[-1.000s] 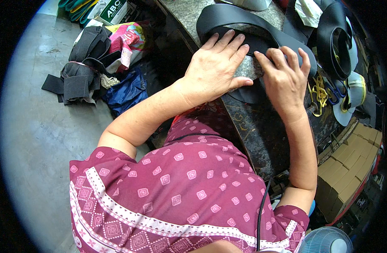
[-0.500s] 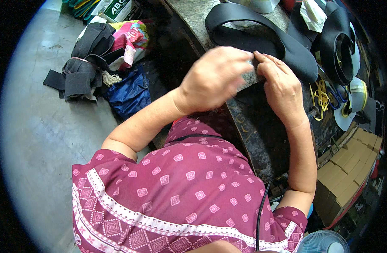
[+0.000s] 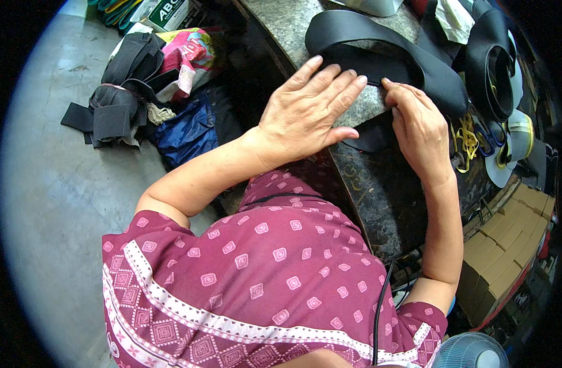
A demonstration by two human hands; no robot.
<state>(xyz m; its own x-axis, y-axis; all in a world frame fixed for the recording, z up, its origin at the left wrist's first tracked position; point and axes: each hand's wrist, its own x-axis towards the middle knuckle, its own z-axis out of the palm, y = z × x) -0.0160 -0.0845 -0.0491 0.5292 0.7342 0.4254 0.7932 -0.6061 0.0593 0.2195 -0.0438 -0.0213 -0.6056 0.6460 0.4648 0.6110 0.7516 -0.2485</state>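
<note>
A wide, smooth black strap (image 3: pixel 443 89) curves in a large loop on the speckled stone worktop (image 3: pixel 275 27). At its near edge, my right hand (image 3: pixel 421 129) is closed, thumb and forefinger pinching a thin dark edge of the strap. My left hand (image 3: pixel 302 116) lies flat with fingers spread, palm down, just left of the right hand and near the strap's edge. Nothing shows in its grasp; whether the palm touches the stone or the strap cannot be made out. A further piece of black material (image 3: pixel 371 136) hangs below, between the two hands.
More black strap coils (image 3: pixel 492 73) stand at the right, near yellow cords (image 3: pixel 468 140) and a tape roll (image 3: pixel 520 138). Cardboard (image 3: pixel 508 239) and a fan (image 3: pixel 471 352) are lower right. Bundled dark strips (image 3: pixel 115 113) and a blue bag (image 3: pixel 189 135) lie at left.
My left hand, blurred and curled near the right fingertips before, has flattened and spread its fingers. The strap and my right hand have shifted slightly right, the pinch kept.
</note>
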